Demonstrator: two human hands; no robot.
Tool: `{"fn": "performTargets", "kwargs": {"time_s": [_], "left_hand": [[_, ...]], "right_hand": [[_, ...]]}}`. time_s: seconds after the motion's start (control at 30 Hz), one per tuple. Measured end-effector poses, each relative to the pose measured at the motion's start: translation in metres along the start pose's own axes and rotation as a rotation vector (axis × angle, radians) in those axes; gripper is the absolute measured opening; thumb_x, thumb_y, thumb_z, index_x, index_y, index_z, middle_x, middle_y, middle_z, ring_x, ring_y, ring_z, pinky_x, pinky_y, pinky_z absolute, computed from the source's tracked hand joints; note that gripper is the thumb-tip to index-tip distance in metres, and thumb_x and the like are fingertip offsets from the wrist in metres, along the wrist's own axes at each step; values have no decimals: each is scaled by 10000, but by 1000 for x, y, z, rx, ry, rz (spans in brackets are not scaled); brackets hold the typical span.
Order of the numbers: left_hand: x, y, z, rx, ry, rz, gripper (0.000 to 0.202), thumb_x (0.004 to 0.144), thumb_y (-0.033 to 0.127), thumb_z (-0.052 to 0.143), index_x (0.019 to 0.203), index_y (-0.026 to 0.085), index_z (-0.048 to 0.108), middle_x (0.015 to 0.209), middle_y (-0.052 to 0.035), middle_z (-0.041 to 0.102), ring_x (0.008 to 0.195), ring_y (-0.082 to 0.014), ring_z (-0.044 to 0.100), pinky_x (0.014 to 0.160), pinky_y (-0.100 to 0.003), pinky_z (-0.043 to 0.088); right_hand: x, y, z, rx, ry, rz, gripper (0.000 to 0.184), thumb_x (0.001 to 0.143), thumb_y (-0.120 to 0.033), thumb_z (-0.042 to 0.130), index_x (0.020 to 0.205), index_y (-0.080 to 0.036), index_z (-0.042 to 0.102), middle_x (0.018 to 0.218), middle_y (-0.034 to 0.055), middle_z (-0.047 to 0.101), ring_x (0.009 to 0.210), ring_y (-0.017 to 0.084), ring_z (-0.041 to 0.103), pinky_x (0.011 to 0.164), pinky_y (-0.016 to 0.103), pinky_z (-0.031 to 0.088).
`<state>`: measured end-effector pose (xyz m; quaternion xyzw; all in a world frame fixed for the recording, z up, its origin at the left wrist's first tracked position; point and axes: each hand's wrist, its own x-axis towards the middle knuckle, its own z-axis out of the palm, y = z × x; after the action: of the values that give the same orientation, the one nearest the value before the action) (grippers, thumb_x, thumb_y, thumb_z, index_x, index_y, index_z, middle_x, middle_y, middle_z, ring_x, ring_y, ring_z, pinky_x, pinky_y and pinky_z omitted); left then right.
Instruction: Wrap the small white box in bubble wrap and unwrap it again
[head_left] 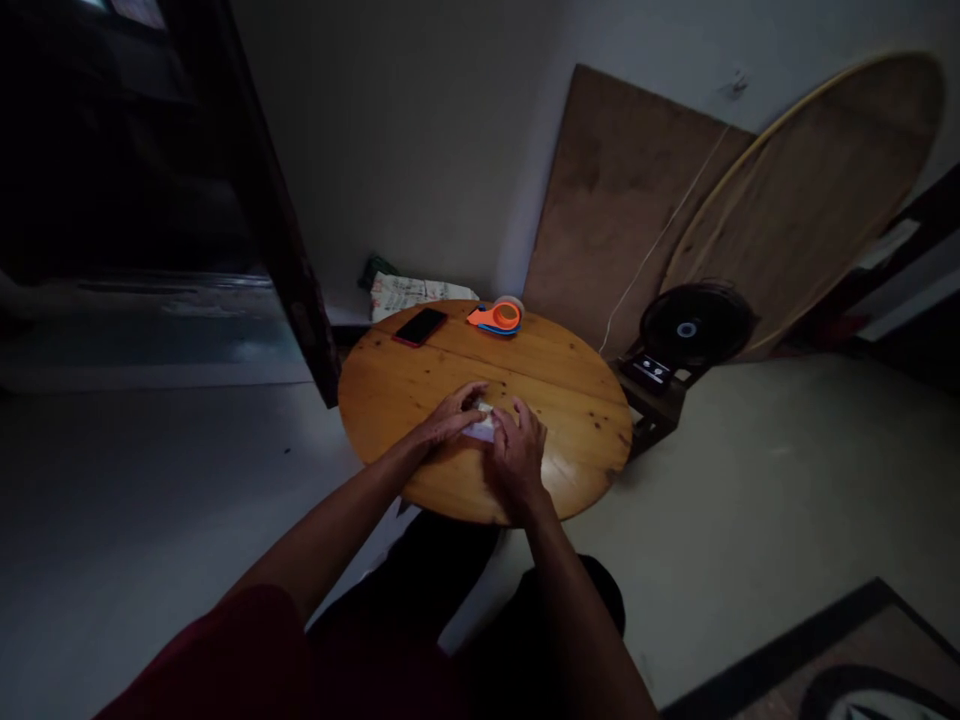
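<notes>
A small white box-like object is between my two hands, low over the front half of the round wooden table. My left hand grips its left side, the thumb lying along the top. From the right, my right hand holds it with thumb and curved fingers. What is printed on the white object, if anything, is too small to read. Farther back on the tabletop are an orange and blue tape dispenser and a dark phone with a red edge.
A black electric fan stands on a low dark stand to the right. A brown board and an oval wooden top lean on the wall. Behind the table lies a printed bag. A dark door frame rises at left.
</notes>
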<state>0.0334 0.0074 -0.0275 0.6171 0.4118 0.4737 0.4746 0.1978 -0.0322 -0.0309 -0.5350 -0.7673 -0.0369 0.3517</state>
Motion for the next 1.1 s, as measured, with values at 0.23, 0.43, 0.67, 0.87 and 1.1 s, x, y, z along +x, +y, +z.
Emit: {"fn": "performTargets", "kwargs": {"time_s": [0.23,0.43,0.67,0.87,1.1], "left_hand": [[-1,-1,1,78,29,30,518,737,259,623,1243,172,556,1277,-104,580,1161,-257,540,1001,-382,426],[0,-8,3,106,67,65,483,738,255,611,1206,144,576,1208,-115,603,1082,-247,571,954,-376,455],[-1,-11,4,-37,90,23,485,700,236,651,1178,172,601,1130,-84,628,1031,-218,582,895,-326,465],[11,-12,-1,-444,337,-144,285,624,226,652,903,171,662,920,-38,667,827,-152,604,723,-247,455],[19,-14,-16,-642,465,-184,293,659,400,578,830,162,576,810,-57,653,740,-143,627,658,-248,452]], "right_hand": [[0,-12,-6,-190,-50,-85,333,944,-327,411,1178,-194,607,1345,149,499,1141,283,465,940,442,326],[0,-12,-6,-137,-63,-44,324,947,-322,402,1169,-191,600,1338,138,504,1155,275,463,953,430,340],[0,-2,-2,245,44,94,350,931,-351,394,1183,-169,554,1297,141,532,1198,248,465,1018,442,331],[2,15,-4,824,315,681,424,890,-506,362,1026,-170,581,1016,104,641,919,191,607,818,348,476],[1,16,-5,836,338,693,435,846,-523,415,979,-156,605,998,94,658,816,163,617,752,317,485]]}}
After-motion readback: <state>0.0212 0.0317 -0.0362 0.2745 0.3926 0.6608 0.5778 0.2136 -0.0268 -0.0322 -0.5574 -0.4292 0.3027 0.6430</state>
